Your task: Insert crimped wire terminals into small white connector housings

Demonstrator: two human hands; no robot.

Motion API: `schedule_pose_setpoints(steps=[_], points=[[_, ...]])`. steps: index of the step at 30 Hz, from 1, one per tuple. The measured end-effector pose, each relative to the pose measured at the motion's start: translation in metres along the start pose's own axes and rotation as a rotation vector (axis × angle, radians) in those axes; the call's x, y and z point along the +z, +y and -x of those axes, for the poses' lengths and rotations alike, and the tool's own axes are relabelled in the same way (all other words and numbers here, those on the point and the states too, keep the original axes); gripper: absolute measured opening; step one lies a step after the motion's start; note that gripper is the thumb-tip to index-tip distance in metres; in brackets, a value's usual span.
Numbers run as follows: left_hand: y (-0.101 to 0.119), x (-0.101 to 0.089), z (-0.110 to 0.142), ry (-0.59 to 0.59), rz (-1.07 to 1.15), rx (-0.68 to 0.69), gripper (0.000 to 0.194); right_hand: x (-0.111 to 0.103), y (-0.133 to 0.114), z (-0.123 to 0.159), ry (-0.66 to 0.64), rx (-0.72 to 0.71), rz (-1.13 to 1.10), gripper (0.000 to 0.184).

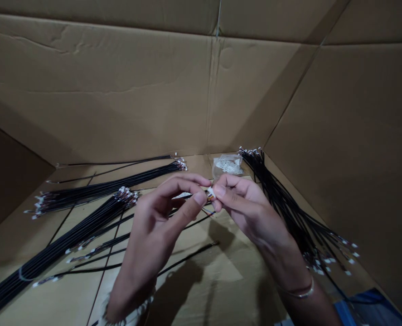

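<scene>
A small white plug connector [211,193] is pinched between the thumb and fingers of my right hand [251,210]. Thin coloured wires [209,197] run from its left side to the fingertips of my left hand [163,222], which are pinched closed on them. The two hands meet fingertip to fingertip above the cardboard surface. Just beyond them lies a clear plastic bag [227,165] of small white pieces. Below the fingers, a loose black cable [187,258] rests on the cardboard.
Black cable bundles with white connectors lie at the back left [108,186], at the left [75,231] and along the right [285,203]. Tall cardboard walls [119,90] enclose the back and sides. Something blue [370,310] sits at the lower right.
</scene>
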State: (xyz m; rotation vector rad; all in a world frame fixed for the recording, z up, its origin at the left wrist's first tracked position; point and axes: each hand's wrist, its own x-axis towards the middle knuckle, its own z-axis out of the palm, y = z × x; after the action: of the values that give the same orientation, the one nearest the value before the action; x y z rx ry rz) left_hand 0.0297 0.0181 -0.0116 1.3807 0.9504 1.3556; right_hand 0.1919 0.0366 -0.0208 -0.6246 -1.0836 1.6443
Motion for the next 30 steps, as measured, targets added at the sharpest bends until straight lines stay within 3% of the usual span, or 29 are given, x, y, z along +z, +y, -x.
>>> schedule_pose_setpoints(steps=[4,7,13,16,21,30], points=[[0.0,-0.008,-0.004,-0.042,0.104,-0.165,0.021,0.0,0.007,-0.002,-0.026,-0.02,-0.024,0.025],[-0.001,-0.012,-0.004,-0.066,0.064,-0.152,0.019,-0.004,0.012,-0.004,-0.05,-0.048,0.004,0.025],[-0.004,-0.014,-0.006,-0.021,-0.241,0.148,0.009,-0.011,0.013,-0.006,0.009,-0.105,0.138,0.025],[-0.007,-0.012,-0.004,0.067,-0.431,0.323,0.003,-0.009,0.012,-0.004,0.043,-0.128,0.185,0.026],[-0.005,-0.007,0.004,0.128,-0.679,0.515,0.008,-0.002,0.008,-0.001,0.094,-0.173,0.268,0.027],[0.002,-0.015,0.007,0.014,-0.421,0.326,0.015,0.002,0.013,0.0,0.051,-0.086,0.159,0.031]])
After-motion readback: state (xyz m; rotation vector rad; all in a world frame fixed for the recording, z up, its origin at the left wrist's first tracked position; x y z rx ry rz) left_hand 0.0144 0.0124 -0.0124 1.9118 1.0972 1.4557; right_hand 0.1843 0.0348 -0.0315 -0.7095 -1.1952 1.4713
